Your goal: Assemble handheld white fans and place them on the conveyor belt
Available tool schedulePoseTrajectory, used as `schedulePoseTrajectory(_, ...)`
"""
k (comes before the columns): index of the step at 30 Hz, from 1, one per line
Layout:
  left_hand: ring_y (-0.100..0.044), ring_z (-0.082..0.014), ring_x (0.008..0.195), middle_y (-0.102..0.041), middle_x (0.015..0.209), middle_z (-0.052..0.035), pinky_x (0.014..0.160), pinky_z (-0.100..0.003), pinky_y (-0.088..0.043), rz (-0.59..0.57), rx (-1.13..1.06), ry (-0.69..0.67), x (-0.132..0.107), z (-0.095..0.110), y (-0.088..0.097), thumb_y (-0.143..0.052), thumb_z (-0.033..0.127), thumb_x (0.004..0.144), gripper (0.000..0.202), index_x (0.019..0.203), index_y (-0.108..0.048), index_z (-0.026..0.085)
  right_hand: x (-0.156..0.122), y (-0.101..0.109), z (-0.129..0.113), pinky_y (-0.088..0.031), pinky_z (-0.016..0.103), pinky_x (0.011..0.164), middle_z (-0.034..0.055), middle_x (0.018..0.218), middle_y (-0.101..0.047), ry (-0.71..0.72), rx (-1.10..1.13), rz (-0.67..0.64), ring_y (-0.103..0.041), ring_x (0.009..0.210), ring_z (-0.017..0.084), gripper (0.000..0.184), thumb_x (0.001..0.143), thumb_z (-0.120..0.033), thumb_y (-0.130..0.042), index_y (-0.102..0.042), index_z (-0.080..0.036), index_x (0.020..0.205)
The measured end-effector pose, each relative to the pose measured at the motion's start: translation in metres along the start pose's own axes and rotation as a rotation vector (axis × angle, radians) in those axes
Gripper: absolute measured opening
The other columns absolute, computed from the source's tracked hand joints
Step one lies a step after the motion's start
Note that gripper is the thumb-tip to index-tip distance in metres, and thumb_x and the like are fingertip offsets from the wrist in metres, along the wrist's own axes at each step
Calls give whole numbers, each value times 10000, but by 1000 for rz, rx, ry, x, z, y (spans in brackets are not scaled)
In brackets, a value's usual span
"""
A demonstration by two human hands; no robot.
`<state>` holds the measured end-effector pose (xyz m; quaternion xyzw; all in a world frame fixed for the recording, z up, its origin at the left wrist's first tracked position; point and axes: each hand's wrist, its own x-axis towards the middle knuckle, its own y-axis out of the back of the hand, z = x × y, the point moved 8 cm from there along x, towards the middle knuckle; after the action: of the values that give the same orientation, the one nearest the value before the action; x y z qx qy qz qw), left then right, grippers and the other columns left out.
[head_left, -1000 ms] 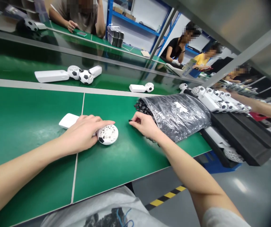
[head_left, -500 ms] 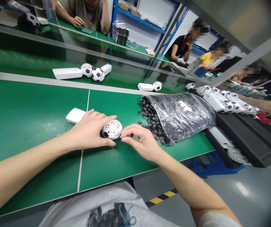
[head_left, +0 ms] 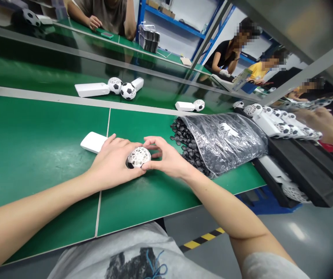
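A white football-shaped fan head (head_left: 138,156) with a lattice shell lies on the green table (head_left: 38,147), joined to a white flat handle (head_left: 93,142). My left hand (head_left: 112,162) wraps round the ball from the left and holds it. My right hand (head_left: 166,157) presses on the ball's right side with thumb and fingers closed on it; whether a small piece is between the fingertips is hidden. Just right of my hands, small black hexagonal pieces (head_left: 185,143) spill from a clear plastic bag (head_left: 224,139).
More white ball-head fans lie on the belt beyond: a pair (head_left: 122,88) and a single one (head_left: 190,105). A row of fans (head_left: 279,123) rests on black foam trays (head_left: 306,162) at right. Another person's arm (head_left: 326,124) reaches in there. Other people sit behind.
My right hand came away from the pile of black pieces and moved left onto the ball. My left hand has tightened round the ball. The view shifted slightly.
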<state>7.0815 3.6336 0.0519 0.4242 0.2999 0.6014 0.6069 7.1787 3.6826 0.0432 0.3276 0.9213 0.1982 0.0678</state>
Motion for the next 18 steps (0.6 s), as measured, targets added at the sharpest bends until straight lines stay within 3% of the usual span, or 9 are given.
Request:
schedulePoseTrajectory(3,-535,-264,947,-622,951,-69,973,-482,-293,28,-3,-34,0,1,3,-533,548,694,543,1091,-584,180,-1,-8,7,-489,287,759,39,1087,-524,-36,197,-29,-553,949,155,478,648,-260,-738,-465,-215,1038)
schedulePoseTrajectory(5,-527,-265,964,-618,971,-74,964,-463,-314,-11,-15,-113,0,1,3,-551,532,693,548,1110,-572,177,-5,0,8,-489,283,752,43,1060,-550,-1,165,16,-561,936,151,383,711,-261,-679,-484,-207,1036)
schedulePoseTrajectory(8,-449,-291,1132,-576,1143,-84,1021,-484,-249,-111,-25,-217,-2,-2,0,-576,531,692,611,1212,-507,219,-17,40,8,-468,311,786,45,930,-592,52,-207,230,-564,882,157,122,792,-258,-589,-588,-180,886)
schedulePoseTrajectory(11,-253,-349,1295,-472,1306,-109,1041,-559,-161,-137,0,-141,-3,-11,-3,-582,595,661,740,1287,-433,231,-29,80,11,-444,336,822,60,885,-604,0,-679,393,-560,869,179,92,803,-233,-587,-644,-168,836)
schedulePoseTrajectory(15,-186,-341,1331,-489,1291,-127,1054,-595,-54,-111,-4,-27,-7,-8,-7,-521,616,701,722,1275,-433,187,-27,75,28,-437,324,841,89,926,-628,-83,-989,204,-564,908,199,174,847,-245,-545,-658,-153,942)
schedulePoseTrajectory(18,-167,-317,1344,-431,1350,-105,1064,-567,-116,-159,-65,-30,-7,-4,-8,-527,537,728,633,1264,-439,212,-23,58,34,-438,328,811,120,901,-626,-90,-1197,92,-560,895,221,202,877,-168,-465,-647,-123,953)
